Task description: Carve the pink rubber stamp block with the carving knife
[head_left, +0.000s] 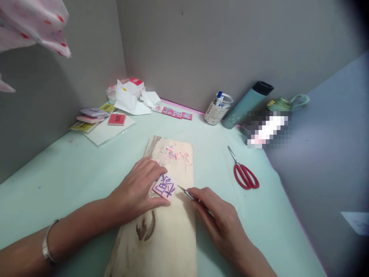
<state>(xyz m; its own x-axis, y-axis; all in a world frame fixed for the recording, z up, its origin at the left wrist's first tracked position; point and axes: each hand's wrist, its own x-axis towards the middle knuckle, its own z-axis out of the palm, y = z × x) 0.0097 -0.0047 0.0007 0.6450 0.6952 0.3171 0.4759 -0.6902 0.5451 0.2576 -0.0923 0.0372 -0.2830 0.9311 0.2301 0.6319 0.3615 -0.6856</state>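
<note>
A small pink square block (165, 187) with purple characters drawn on it lies on a wooden board (175, 238). My left hand (141, 188) grips the block by its edges, thumb at the near side and fingers at the far side. In my right hand (215, 213) is a craft knife (187, 193), held like a pen. Its pointed tip is just right of the block, apart from it. Pink shavings (174, 154) lie on the far part of the board.
Red-handled scissors (245, 175) lie to the right. At the back stand a can of pens (215, 111) and a teal bottle (246, 105). Carved red character pieces (175, 112) lie by the wall. Wrapped blocks (90, 115) and crumpled tissue (127, 100) are at the back left.
</note>
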